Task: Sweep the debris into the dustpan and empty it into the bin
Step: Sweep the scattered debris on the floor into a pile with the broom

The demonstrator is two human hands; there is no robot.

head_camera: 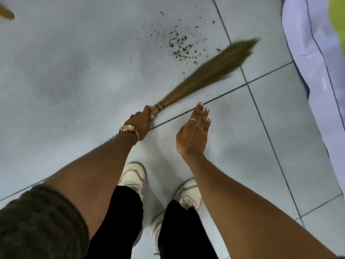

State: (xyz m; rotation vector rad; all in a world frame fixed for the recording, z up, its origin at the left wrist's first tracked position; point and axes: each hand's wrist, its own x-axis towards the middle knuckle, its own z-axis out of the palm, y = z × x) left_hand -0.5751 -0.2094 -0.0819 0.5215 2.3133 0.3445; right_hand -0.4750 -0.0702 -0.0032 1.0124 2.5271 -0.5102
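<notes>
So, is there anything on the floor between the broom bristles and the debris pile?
Nothing visible: only bare grey tile lies between the broom, held in the left hand, and the debris. No dustpan or bin is in view.

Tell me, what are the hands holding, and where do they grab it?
The left hand grips the broom at its bound neck, just below the bristles. The right hand is open and holds nothing.
</notes>
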